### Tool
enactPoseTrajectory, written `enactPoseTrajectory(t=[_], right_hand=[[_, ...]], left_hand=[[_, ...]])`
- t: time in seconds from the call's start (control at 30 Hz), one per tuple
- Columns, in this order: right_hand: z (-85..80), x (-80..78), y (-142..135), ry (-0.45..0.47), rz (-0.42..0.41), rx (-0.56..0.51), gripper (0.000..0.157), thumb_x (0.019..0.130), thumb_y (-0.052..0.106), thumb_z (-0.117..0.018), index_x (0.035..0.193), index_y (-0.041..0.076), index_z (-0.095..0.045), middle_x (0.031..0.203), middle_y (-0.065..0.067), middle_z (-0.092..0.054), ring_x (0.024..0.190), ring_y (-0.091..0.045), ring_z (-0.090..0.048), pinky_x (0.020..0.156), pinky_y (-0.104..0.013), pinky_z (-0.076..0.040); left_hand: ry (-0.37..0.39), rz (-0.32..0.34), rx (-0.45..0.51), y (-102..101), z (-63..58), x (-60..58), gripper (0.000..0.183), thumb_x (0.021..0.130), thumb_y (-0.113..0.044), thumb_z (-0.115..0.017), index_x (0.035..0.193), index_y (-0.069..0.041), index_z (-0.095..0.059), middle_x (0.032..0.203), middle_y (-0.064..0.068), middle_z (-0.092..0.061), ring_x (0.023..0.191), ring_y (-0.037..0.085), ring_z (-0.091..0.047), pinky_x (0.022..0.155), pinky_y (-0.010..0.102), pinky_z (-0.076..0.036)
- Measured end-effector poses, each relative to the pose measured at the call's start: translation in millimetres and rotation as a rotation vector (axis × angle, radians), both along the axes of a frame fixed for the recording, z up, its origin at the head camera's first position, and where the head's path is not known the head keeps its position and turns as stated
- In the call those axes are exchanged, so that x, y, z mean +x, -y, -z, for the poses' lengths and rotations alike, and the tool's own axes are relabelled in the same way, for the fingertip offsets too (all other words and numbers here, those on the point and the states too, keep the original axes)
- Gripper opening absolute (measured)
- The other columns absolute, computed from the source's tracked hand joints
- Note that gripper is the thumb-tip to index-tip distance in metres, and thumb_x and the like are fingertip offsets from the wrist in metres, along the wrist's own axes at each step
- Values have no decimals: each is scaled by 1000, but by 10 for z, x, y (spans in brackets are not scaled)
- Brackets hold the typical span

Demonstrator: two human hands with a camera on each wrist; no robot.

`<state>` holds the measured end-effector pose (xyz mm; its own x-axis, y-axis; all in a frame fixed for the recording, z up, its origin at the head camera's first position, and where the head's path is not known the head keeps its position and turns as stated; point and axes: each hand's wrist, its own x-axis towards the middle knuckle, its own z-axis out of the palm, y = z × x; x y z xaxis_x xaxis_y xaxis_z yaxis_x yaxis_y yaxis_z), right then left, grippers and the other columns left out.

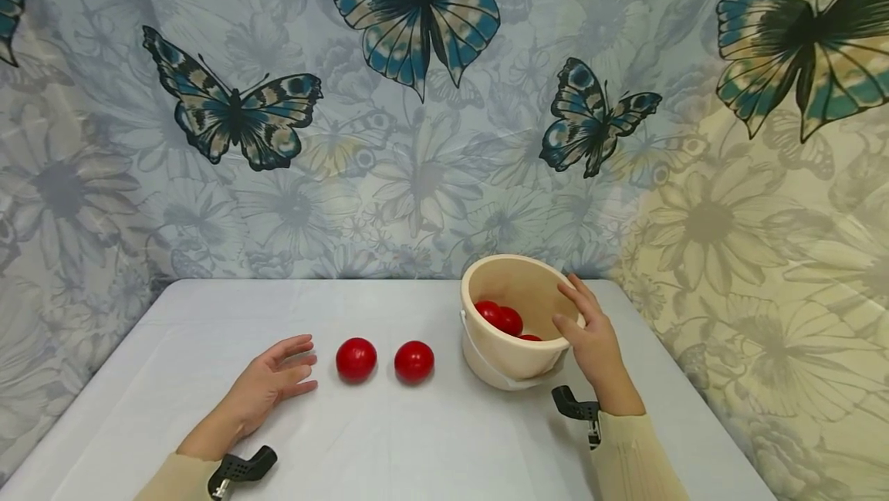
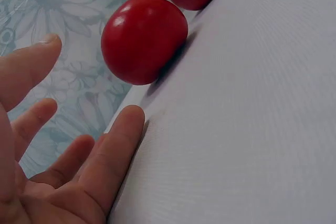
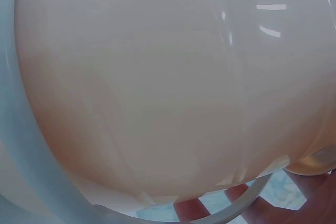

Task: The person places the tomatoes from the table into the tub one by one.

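Two smooth red balls lie on the white table: the left ball (image 1: 356,360) and the right ball (image 1: 414,363). Just left of the nearer one, my left hand (image 1: 267,385) has its fingers spread and its palm turned toward it. In the left wrist view the lowest fingertip (image 2: 131,116) is near the table, a short gap from that ball (image 2: 144,40). My right hand (image 1: 596,339) grips the rim of a cream bucket (image 1: 510,358), thumb over the edge, fingers along its right side. Inside the bucket are several red balls (image 1: 510,321).
A white handle (image 1: 486,366) hangs down the bucket's front. White cloth covers the table (image 1: 389,447), whose back edge meets a fabric backdrop (image 1: 417,200) printed with butterflies and flowers. Black camera mounts (image 1: 243,466) sit at both wrists.
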<state>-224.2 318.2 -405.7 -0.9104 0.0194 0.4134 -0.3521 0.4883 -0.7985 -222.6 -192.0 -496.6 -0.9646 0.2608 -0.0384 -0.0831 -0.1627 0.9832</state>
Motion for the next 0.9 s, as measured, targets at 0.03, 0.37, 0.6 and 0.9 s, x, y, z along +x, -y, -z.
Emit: enactPoseTrajectory(t=[0.03,0.37,0.6,0.9], right_hand=[[-2,0,0,0,-1,-2,54,96,8,-63,147,0,-47,161,-4,-25,147,-33,-20,112,-59,-28],[-7,8,-7,1,-2,-6,54,96,9,-63,147,1,-47,161,-3,-25,146,-32,-22,111,-58,-31],[-12,3,-7,0,2,-2,55,96,8,-63,147,1,-46,161,-5,-25,146,-33,-23,110,-58,-31],[-8,0,-7,-9,0,4,55,96,10,-64,147,1,-47,161,-4,-26,146,-32,-23,112,-51,-31]], left_hand=[[-5,2,-7,-4,3,0,71,93,1,-66,152,7,-26,154,27,-26,136,35,-38,95,47,-52],[-48,7,-118,-61,-26,44,70,90,1,-71,150,6,-34,152,28,-33,139,42,-33,92,36,-54],[-75,41,-171,-114,-20,6,71,90,-2,-74,150,2,-37,154,24,-32,140,41,-31,92,32,-53],[-99,78,-151,-248,18,-64,74,87,0,-75,151,1,-36,153,27,-32,142,42,-28,91,33,-54]])
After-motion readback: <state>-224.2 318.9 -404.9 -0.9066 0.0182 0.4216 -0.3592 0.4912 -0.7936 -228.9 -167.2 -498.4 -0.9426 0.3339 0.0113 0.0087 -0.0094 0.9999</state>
